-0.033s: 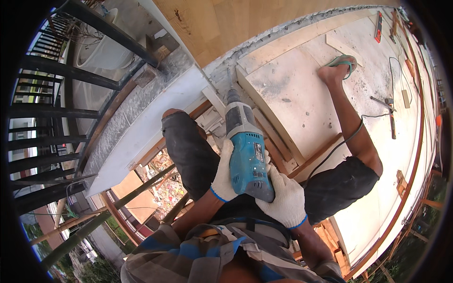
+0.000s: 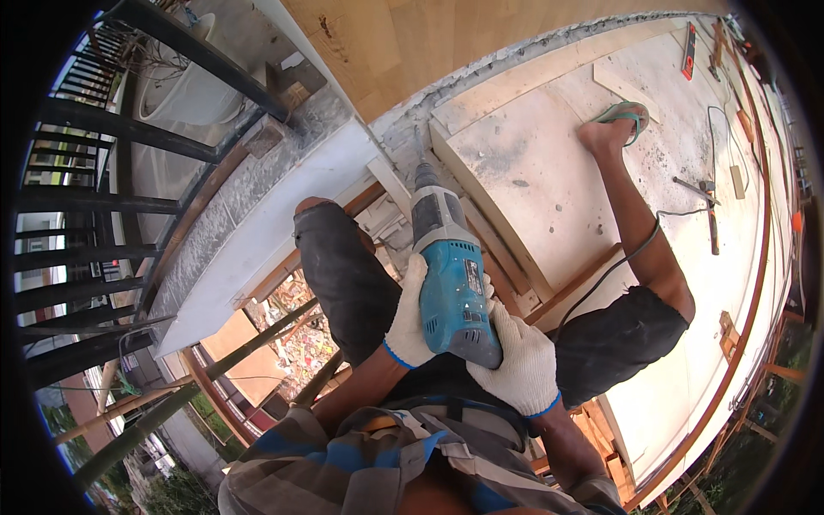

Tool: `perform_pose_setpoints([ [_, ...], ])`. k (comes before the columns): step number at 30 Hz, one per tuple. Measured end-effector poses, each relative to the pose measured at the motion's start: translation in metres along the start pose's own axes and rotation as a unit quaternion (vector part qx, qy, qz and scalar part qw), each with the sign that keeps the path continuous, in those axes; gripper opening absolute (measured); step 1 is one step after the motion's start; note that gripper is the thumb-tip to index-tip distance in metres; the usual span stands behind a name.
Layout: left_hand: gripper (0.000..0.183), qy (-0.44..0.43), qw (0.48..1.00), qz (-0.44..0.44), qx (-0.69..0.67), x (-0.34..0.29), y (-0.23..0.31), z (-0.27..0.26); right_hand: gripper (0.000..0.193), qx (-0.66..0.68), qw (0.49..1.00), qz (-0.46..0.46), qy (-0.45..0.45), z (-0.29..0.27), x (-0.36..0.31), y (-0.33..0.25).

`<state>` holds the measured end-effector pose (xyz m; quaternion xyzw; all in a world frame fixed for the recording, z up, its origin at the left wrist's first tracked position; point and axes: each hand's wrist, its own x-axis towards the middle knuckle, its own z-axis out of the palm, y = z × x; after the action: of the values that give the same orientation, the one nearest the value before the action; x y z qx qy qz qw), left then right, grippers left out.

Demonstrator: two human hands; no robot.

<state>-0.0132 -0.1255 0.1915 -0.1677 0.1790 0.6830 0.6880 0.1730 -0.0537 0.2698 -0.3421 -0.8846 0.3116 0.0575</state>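
A teal and grey hammer drill (image 2: 452,279) points away from me, its long bit (image 2: 420,142) reaching the rough concrete strip (image 2: 399,129) beside the corner of a wooden panel (image 2: 386,51). White knit gloves with blue cuffs cover both hands. My left hand (image 2: 408,318) is wrapped against the left side of the drill body. Around the rear right side, my right hand (image 2: 517,364) grips the same tool; its handle and trigger are hidden beneath. Whether the bit tip is sunk into the concrete I cannot tell.
A pale board platform (image 2: 549,189) carries my sandalled right foot (image 2: 614,124), a hammer (image 2: 699,190) and a red level (image 2: 689,51). The black cord (image 2: 605,262) crosses my right leg. Between my legs, gaps open onto debris (image 2: 305,330) far below. A dark metal railing (image 2: 120,206) stands left.
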Motion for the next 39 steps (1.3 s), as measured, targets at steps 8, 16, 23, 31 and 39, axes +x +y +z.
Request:
perform_pose_setpoints([
  [8,0.117,-0.013,1.0,-0.006,-0.013,0.008,-0.006,-0.004,0.084,-0.005,1.0,0.018,-0.022,-0.017,0.006,0.003],
  [16,0.112,-0.033,0.999,0.004,-0.035,0.002,0.007,0.0,0.083,-0.007,1.0,-0.018,-0.013,-0.013,0.013,-0.001],
  [23,0.107,-0.017,0.999,0.027,-0.04,0.009,0.018,0.001,0.083,-0.02,0.999,-0.036,-0.019,0.001,0.033,-0.002],
  [31,0.107,-0.012,0.998,0.05,-0.038,0.034,0.012,-0.032,0.088,-0.02,0.997,-0.069,-0.032,0.031,0.038,0.033],
  [39,0.112,-0.041,0.99,-0.008,-0.137,0.075,0.012,-0.089,0.087,-0.053,0.993,-0.084,-0.06,0.04,0.026,0.043],
])
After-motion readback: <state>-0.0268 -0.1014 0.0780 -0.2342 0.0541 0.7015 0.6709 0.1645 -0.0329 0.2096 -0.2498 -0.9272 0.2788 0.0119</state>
